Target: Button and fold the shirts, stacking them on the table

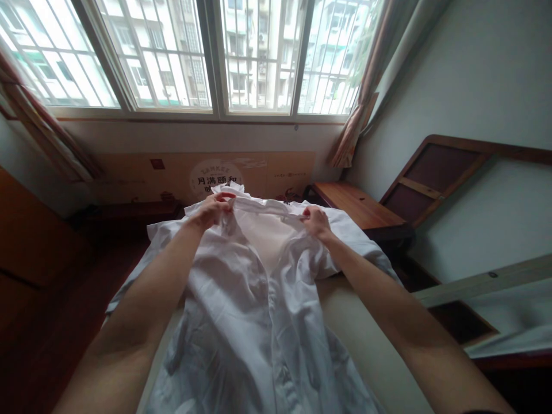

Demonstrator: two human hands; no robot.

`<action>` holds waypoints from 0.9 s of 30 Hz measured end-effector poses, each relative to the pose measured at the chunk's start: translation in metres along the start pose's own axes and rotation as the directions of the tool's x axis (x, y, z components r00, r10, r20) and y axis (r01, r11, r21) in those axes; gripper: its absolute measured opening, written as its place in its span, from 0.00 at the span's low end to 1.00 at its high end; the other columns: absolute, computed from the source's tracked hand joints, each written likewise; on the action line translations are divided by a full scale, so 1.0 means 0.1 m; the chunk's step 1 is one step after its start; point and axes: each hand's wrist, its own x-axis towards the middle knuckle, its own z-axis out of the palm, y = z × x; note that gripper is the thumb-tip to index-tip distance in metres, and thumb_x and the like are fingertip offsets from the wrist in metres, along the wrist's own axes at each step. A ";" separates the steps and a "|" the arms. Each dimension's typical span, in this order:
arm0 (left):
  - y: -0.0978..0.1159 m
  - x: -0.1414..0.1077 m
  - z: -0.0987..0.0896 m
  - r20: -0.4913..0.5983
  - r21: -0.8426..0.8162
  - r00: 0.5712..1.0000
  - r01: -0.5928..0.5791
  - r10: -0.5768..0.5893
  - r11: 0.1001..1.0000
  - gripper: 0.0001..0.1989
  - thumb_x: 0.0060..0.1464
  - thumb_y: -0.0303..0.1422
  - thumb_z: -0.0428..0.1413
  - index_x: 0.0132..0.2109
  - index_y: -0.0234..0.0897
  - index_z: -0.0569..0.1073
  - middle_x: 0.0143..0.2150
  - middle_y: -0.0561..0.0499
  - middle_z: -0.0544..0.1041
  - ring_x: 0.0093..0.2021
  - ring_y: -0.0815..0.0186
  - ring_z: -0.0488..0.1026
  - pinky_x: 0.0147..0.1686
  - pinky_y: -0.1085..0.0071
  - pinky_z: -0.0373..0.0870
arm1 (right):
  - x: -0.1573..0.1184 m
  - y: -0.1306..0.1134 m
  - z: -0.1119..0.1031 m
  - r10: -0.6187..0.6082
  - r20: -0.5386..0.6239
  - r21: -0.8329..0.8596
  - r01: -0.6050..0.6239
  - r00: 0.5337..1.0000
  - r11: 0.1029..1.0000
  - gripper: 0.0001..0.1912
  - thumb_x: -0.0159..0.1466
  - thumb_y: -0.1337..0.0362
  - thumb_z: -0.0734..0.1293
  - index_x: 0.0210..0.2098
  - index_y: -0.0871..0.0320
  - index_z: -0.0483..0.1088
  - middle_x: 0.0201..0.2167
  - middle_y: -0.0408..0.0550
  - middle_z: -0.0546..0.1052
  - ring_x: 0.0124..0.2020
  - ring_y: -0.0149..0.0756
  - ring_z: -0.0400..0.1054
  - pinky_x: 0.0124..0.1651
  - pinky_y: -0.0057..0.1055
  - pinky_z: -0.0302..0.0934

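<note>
A white shirt lies spread front side up, its collar end away from me and its front part parted at the neck. My left hand is closed, pinching the left side of the collar. On the other side, my right hand is closed on the right part of the collar. Between my hands the neck opening shows the pale inside of the back. The sleeves spread out to both sides, and the fabric is wrinkled along the front.
Under the shirt is a pale flat surface. A wooden table stands at the back right, beside a wooden-framed panel leaning near the wall. A printed cardboard sheet stands below the barred window. Curtains hang at both sides.
</note>
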 end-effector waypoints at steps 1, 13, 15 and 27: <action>-0.02 -0.03 -0.10 0.008 -0.042 0.999 -0.047 0.047 0.998 0.25 0.36 0.27 0.54 0.47 0.34 0.73 0.24 0.55 0.67 0.21 0.71 0.65 0.24 0.73 0.65 | -0.06 0.05 -0.03 -0.055 -0.111 -0.005 0.055 0.992 0.998 0.06 0.54 0.71 0.62 0.32 0.60 0.68 0.35 0.51 0.72 0.40 0.39 0.65 0.42 0.31 0.58; -0.15 -0.52 -0.66 0.183 0.337 0.983 -0.072 0.009 0.939 0.17 0.26 0.37 0.68 0.27 0.33 0.77 0.22 0.52 0.73 0.24 0.65 0.70 0.24 0.72 0.65 | -0.69 0.43 -0.18 -0.149 -0.160 0.408 0.203 0.976 0.890 0.36 0.50 0.60 0.71 0.56 0.59 0.59 0.46 0.54 0.69 0.29 0.33 0.61 0.35 0.34 0.63; -0.18 -0.56 -0.74 0.248 0.317 0.961 0.041 -0.125 0.947 0.15 0.26 0.36 0.68 0.25 0.33 0.76 0.20 0.52 0.72 0.21 0.66 0.68 0.22 0.73 0.63 | -0.69 0.42 -0.17 -0.133 -0.014 0.522 0.121 0.991 0.844 0.47 0.46 0.55 0.74 0.61 0.60 0.55 0.39 0.50 0.72 0.25 0.30 0.59 0.30 0.31 0.62; -0.50 -0.96 -0.86 -0.042 -0.026 0.999 0.033 -0.034 0.999 0.18 0.30 0.38 0.68 0.30 0.34 0.75 0.27 0.52 0.75 0.28 0.68 0.68 0.29 0.74 0.65 | -0.71 0.32 -0.16 -0.045 0.246 0.501 -0.087 0.968 0.861 0.23 0.45 0.57 0.74 0.39 0.63 0.74 0.29 0.48 0.76 0.29 0.36 0.69 0.32 0.31 0.64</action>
